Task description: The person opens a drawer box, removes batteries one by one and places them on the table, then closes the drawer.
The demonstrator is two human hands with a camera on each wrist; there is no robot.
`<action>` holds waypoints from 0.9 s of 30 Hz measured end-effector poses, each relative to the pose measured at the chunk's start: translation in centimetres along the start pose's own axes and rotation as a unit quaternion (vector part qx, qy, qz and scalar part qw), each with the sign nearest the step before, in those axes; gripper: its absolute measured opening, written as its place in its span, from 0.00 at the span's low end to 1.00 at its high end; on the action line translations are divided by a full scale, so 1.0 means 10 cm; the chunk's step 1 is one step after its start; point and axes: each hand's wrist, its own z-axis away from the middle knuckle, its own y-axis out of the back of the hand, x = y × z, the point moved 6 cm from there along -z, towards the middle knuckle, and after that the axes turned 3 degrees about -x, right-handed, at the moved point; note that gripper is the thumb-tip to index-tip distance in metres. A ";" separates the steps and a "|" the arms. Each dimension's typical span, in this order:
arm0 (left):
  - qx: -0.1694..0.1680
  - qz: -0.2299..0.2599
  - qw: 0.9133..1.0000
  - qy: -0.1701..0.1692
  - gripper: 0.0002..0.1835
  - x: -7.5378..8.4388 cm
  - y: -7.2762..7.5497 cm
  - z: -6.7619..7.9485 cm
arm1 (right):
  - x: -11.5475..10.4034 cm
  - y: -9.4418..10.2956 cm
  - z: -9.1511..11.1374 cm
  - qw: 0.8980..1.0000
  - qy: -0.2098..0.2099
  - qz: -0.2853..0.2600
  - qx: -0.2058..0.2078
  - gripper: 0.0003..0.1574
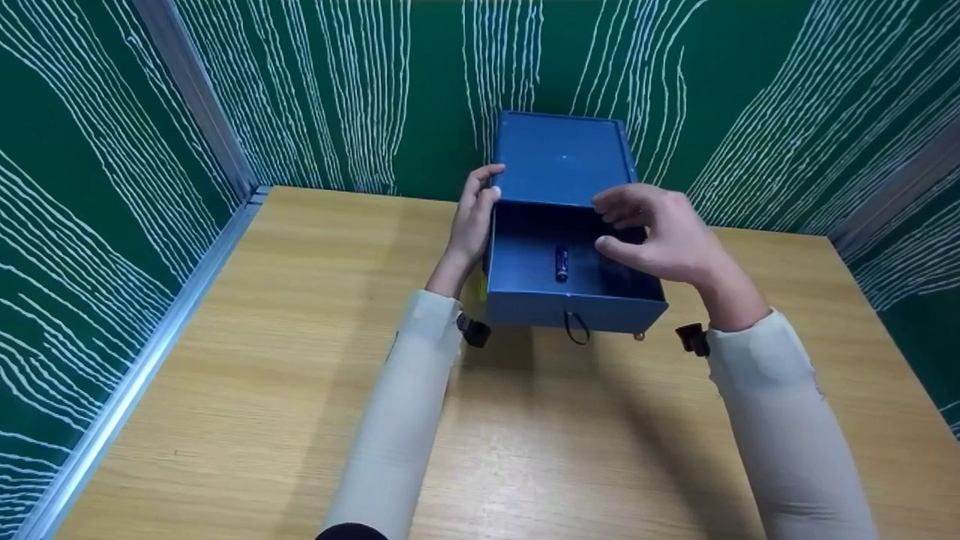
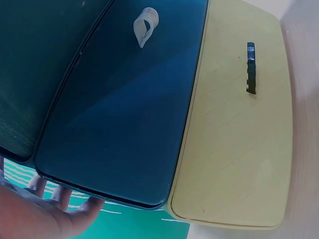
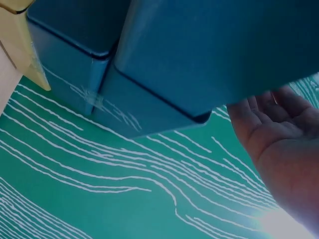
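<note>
A blue drawer cabinet point(image 1: 564, 154) stands against the back wall with its top drawer point(image 1: 577, 309) pulled out towards me. Inside lies a small dark blue cylinder point(image 1: 562, 264) that looks like a battery. My left hand point(image 1: 474, 217) rests along the cabinet's left side, and its fingers point(image 2: 89, 208) reach past the side edge in the left wrist view. Over the right side of the drawer hovers my right hand point(image 1: 660, 232), thumb and fingers apart and loosely bent, with nothing seen between them. In the right wrist view the raised drawer hides part of that hand's fingertips.
Below the pulled-out drawer are a blue drawer front point(image 2: 119, 114) with a whitish loop and a yellow drawer front point(image 2: 234, 139) with a dark loop. A black pull loop point(image 1: 576, 330) hangs from the open drawer. Green white-lined walls point(image 1: 435, 97) enclose the wooden table point(image 1: 300, 337).
</note>
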 end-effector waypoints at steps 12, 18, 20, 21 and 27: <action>0.000 0.012 1.000 -0.014 0.20 0.01 -0.02 0.00 | -0.02 -0.22 -0.09 0.998 0.011 0.039 -0.045 0.25; 0.002 0.000 1.000 -0.007 0.20 0.00 -0.02 0.00 | -0.03 -0.33 -0.11 0.995 0.017 0.072 -0.069 0.26; 0.002 -0.003 1.000 -0.006 0.20 0.00 -0.02 0.00 | -0.02 -0.36 -0.11 0.993 0.008 0.083 -0.081 0.28; 0.001 -0.004 1.000 -0.005 0.20 0.00 -0.02 0.00 | -0.02 -0.38 -0.12 0.992 0.004 0.088 -0.086 0.28; 0.004 -0.005 1.000 0.000 0.20 0.00 -0.01 0.01 | 0.00 -0.46 -0.14 0.987 -0.015 0.119 -0.110 0.32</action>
